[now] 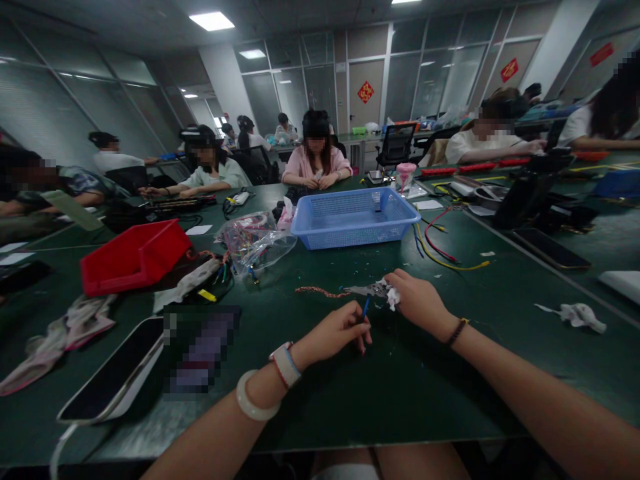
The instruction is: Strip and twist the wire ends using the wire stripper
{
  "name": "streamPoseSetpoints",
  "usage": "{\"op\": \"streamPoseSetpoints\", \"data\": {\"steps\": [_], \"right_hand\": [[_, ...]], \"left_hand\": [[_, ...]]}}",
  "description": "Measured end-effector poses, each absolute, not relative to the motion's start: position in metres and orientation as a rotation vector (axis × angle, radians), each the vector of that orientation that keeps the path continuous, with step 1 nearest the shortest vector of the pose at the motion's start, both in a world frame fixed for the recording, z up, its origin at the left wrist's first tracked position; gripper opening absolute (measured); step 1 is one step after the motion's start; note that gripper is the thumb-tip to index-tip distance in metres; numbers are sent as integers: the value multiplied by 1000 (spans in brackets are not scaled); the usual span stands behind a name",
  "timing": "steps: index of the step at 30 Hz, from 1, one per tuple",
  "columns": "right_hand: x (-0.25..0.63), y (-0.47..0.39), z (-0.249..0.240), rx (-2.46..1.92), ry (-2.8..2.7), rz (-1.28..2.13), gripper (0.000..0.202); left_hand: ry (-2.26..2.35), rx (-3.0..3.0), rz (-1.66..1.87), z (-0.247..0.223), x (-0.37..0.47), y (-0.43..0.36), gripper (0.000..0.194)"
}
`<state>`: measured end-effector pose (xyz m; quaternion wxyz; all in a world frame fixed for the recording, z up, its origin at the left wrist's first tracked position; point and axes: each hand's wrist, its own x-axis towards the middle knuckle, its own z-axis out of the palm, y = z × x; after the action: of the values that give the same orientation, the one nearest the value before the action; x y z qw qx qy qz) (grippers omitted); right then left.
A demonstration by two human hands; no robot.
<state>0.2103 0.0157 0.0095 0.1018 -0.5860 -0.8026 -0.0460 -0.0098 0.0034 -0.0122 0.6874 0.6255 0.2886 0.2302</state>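
Just in front of me, my left hand (337,333) pinches a short blue wire (365,307) upright between thumb and fingers. To its right, my right hand (419,301) is closed around wire strippers (369,291), whose metal jaws point left, close to the top of the blue wire. Whether the jaws touch the wire, I cannot tell. White tissue (393,299) is bunched about the handles, which my fingers mostly hide. Left of the jaws lies a twisted copper-coloured wire (321,291). Small blue scraps are scattered beyond the tool.
A blue basket (353,235) stands ahead, beside a clear bag of wires (253,243). Leftward are a red bin (133,260), a phone (117,370) and a glove (65,337). Coloured cables (443,250) and crumpled tissue (580,317) lie rightward. Several people sit around the tables.
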Motion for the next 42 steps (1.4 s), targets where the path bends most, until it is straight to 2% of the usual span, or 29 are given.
{"op": "streamPoseSetpoints", "data": {"steps": [13,18,30,36,42], "right_hand": [[223,18,14,-1526,-2303,161,24],[227,22,7,-1557,-2256,32,36],[237,34,6,-1700,-2177,-140,33],[257,84,51,-1788,-2068,-385,29],[262,140,88,-1848,-2004,-523,38]], "left_hand": [[694,1678,499,-5,-12,0,12],[725,1634,523,-8,-12,3,16],[749,1626,576,-10,-14,7,18],[756,1626,572,-14,-16,9,18],[696,1559,538,-17,-13,8,14]]}}
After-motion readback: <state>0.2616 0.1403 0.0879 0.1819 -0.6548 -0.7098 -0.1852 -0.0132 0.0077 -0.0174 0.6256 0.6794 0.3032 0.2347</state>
